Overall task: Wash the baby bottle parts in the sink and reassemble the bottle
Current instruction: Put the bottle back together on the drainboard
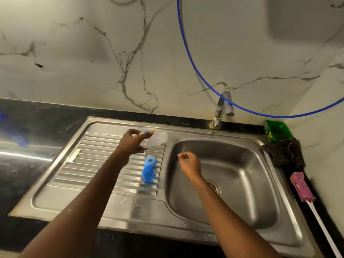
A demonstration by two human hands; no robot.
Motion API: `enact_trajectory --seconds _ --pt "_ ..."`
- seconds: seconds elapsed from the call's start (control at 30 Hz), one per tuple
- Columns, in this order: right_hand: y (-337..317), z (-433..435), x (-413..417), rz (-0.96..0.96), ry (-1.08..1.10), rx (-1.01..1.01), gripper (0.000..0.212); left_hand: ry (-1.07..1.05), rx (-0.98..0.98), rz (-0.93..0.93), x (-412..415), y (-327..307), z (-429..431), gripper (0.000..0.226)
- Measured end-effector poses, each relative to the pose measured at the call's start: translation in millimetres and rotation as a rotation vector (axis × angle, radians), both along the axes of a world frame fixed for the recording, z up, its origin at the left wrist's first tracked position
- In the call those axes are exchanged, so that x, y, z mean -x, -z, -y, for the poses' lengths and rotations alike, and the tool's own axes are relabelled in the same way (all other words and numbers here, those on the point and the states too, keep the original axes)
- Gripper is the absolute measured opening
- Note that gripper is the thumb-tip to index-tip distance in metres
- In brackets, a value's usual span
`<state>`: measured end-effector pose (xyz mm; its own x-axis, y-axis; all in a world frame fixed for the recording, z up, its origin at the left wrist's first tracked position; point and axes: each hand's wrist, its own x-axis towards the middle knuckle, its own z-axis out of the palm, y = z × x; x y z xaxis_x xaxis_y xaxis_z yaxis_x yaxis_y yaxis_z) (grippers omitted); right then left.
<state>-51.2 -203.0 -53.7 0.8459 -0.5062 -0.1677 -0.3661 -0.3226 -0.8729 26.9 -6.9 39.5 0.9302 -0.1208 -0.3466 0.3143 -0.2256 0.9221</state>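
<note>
Head view only.

- Grips the clear bottle body point(157, 139) in the left hand point(133, 141), fingers and thumb curled round it. Holds it tilted on its side, above the far edge of the drainboard point(93, 164).
- Keeps the right hand point(189, 162) clenched over the left side of the basin point(251, 192), with nothing visible inside the fist.
- Shows two blue parts on the drainboard ribs near the basin edge: a blue ring point(150, 161) and, just in front and touching or nearly so, a blue cap point(148, 175).
- Shows no water running from the tap point(218, 112).
- Leaves the bottle brush point(302, 187) unused on the counter at the right edge of the sink.

Assessment: disassembled, three parts apart. Cannot tell from this view whether washed. Reassembly not yet begun; ring and cap yet to be fitted to the body.
</note>
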Motion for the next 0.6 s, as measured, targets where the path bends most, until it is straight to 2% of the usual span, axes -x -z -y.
enact_trajectory --seconds 0.03,0.1,0.17,0.2,0.3,0.33,0.4,0.5,0.6 --pt "3 4 1 0.007 0.07 -0.016 0.012 0.043 -0.011 -0.001 0 0 4 0.054" --pt "13 16 5 0.004 0.192 -0.039 0.009 0.156 0.085 -0.052 -4 1 14 0.054" --pt "27 34 11 -0.015 0.282 -0.062 0.017 0.253 0.231 -0.154 -6 6 27 0.053" --pt "34 42 16 -0.026 0.32 -0.072 0.019 0.288 0.205 -0.148 -6 12 34 0.054" --pt "37 55 28 -0.051 0.398 -0.05 0.023 0.413 -0.484 0.272 -13 32 53 0.052" --pt "38 55 29 -0.058 0.389 -0.031 0.024 0.376 -0.556 0.362 -15 34 55 0.052" --pt "35 48 25 -0.063 0.318 0.013 0.022 0.296 -0.48 0.377 -21 27 53 0.052" --pt "29 23 5 -0.025 0.121 0.062 0.005 0.2 -0.33 0.29 -31 15 40 0.054" --pt "18 -11 -26 0.039 -0.141 0.057 0.019 0.063 -0.079 0.102 -37 15 19 0.058"
